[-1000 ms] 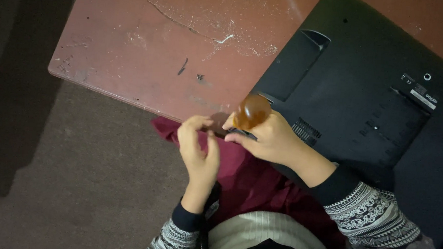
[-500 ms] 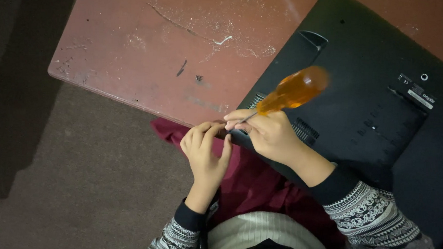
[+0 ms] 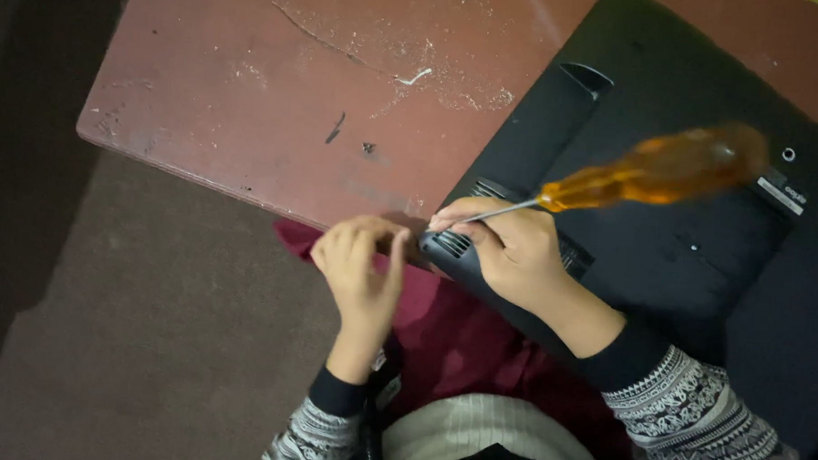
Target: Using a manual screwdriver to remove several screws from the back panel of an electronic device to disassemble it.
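A screwdriver (image 3: 647, 170) with a blurred amber handle lies slantwise, handle toward the table's far right, thin shaft running down-left into the right hand (image 3: 512, 252), which pinches it at the near corner of a black monitor back (image 3: 698, 258). The left hand (image 3: 362, 265), fingers curled, touches the reddish table's (image 3: 251, 88) near edge; whether it holds anything is hidden. The tip is covered.

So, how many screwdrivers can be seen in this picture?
1. The screwdriver, with an orange handle, is held by the right hand over the black monitor back. Others may be hidden.
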